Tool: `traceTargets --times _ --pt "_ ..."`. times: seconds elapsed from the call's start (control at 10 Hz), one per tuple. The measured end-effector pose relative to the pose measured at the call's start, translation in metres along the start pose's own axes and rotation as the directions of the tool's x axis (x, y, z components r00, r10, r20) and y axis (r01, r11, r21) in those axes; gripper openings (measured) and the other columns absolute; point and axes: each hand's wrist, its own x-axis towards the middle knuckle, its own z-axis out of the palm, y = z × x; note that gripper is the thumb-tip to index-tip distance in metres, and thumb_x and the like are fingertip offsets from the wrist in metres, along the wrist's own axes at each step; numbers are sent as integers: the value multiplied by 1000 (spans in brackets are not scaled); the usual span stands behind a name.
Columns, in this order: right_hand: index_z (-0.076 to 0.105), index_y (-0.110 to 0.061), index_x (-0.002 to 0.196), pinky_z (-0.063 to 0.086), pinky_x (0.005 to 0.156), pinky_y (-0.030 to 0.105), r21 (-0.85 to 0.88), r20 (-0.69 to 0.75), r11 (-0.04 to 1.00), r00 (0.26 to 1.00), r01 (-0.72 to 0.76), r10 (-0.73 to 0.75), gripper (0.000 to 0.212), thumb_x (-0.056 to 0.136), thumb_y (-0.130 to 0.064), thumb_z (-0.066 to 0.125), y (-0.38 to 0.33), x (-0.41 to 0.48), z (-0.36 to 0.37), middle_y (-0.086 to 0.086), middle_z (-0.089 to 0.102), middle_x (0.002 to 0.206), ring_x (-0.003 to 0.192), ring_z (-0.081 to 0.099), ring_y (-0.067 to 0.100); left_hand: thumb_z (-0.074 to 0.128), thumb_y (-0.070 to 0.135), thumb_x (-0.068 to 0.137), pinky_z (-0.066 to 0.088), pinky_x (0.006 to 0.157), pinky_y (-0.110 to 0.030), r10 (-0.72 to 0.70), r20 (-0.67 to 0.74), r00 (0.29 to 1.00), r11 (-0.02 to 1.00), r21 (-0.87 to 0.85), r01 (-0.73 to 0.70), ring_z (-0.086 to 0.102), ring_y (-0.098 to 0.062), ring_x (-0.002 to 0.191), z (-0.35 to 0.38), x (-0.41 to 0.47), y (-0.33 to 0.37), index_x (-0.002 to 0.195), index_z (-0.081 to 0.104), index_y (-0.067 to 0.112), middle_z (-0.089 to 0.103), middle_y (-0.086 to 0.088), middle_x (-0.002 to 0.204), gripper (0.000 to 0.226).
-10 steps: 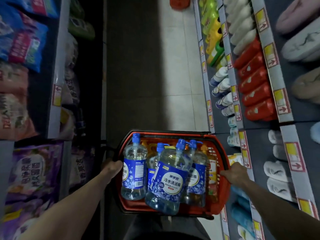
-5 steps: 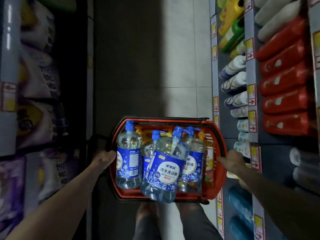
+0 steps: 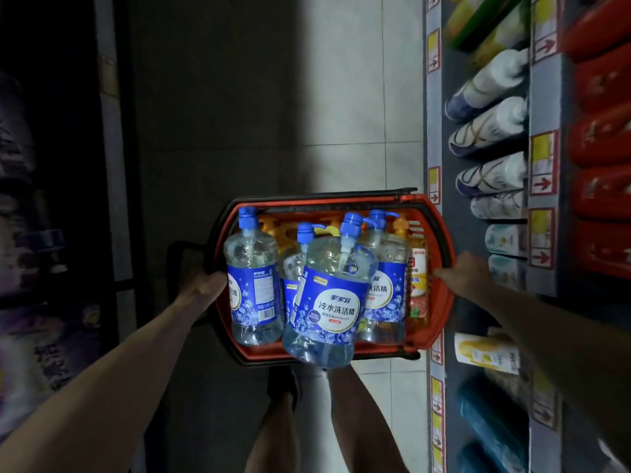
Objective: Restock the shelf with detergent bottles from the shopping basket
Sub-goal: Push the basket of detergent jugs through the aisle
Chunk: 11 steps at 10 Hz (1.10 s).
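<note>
Our left hand (image 3: 204, 289) and right hand (image 3: 465, 275) each grip a side of the basket (image 3: 442, 312). Bottles (image 3: 333, 303) stand crowded inside it.

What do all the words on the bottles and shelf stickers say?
"家家宜" and "冷水洗洁精": front bottle label.
"洁精": bottle behind it, rest hidden.
Left bottle back label: too small.
Orange bottle label: blurred.
Shelf tags: blurred, only red arrows show.
</note>
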Motion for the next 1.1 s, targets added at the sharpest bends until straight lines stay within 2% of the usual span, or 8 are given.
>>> traceTargets --times 0.1,0.3,0.4,0.5,0.6,0.7,0.9,1.1 --pt "68 7 127 56 90 43 52 -18 999 1000 8 -7 49 88 -18 83 5 17 3 31 70 123 111 70 43 52 39 64 52 105 -45 71 -50 996 997 10 -70 63 -40 126 12 -26 31 129 70 1 68 -24 132 78" --pt "69 7 128 52 88 43 10 -53 1000 999 10 -10 54 87 -24 85 11 24 -4 33 67 127 116 67 46 48 34 61 44 77 -36 135 -121 983 990 45 -130 69 -42 109 29 -53 52 99 70 0 71 -27 102 55" --pt "65 11 129 50 88 42 -11 -46 999 998 -38 38 57 89 -26 84 17 23 -1 35 66 127 118 65 48 49 30 61 52 77 -45 149 -156 976 989 28 -147 69 -47 104 30 -55 55 93 64 8 71 -31 99 42" --pt "68 12 123 49 82 39 -10 -48 997 996 -70 70 57 88 -29 85 29 21 5 34 69 121 113 68 46 49 27 62 50 77 -41 185 -154 970 983 42 -181 69 -48 104 33 -54 56 97 64 8 67 -24 91 43" --pt "72 11 113 59 80 44 36 -78 994 991 -104 107 54 83 -30 89 36 18 6 33 73 110 102 72 45 48 31 61 51 87 -39 164 -129 978 985 84 -154 68 -43 111 36 -56 60 105 69 3 71 -21 103 56" --pt "74 9 111 62 84 50 27 -88 994 991 -104 105 54 81 -33 89 40 16 6 32 74 105 98 74 43 46 33 61 52 86 -40 136 -103 985 984 132 -122 66 -46 113 38 -58 65 109 73 -4 72 -31 112 67" --pt "74 10 112 59 82 45 18 -105 996 990 -92 94 47 85 -27 85 34 10 6 32 74 108 101 73 45 47 36 61 46 77 -38 120 -92 988 981 162 -104 67 -46 103 37 -64 66 92 70 -2 69 -28 94 54" --pt "75 6 117 52 79 39 -58 -84 998 996 -36 31 42 89 -24 83 28 9 -1 32 74 113 105 72 44 45 34 62 50 92 -41 130 -99 987 985 128 -117 64 -47 114 38 -66 65 117 72 0 70 -31 115 71"
